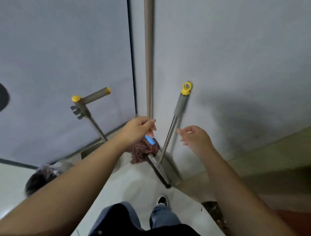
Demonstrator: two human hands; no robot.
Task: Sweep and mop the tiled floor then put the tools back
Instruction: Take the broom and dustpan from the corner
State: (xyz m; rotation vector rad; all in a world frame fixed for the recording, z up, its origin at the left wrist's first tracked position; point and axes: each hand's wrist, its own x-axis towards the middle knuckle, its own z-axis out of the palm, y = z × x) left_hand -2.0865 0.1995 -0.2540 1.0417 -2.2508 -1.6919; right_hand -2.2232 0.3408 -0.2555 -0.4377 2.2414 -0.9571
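We stand facing a corner where two pale walls [241, 50] meet, our arms stretched out over the light tiled floor [141, 186]. Our left hand [138, 129] grips the long tan mop pole [147, 55], fingers curled round it just above a blue clip [150, 140]; the pole runs straight up the corner and out of the top of the view. Below the hand, the brown shaggy mop head [143, 152] sits on the floor, tucked into the corner. Our right hand [194, 138] holds nothing, its fingers loosely spread and apart from everything, just beside a second tool: a flat-headed broom [170, 134] with a metal shaft, grey grip and yellow cap, leaning against the right-hand wall. Its flat grey head [160, 171] rests on the floor touching the mop head's edge, so the two crowd the same corner. To the left, a dustpan handle [88, 108] with yellow ends and a grey toothed clip leans by the dark door frame [132, 64]; its lower part is hidden behind our left forearm. A dark bristly thing [38, 180] lies blurred at lower left. One shoe [162, 200] shows below.
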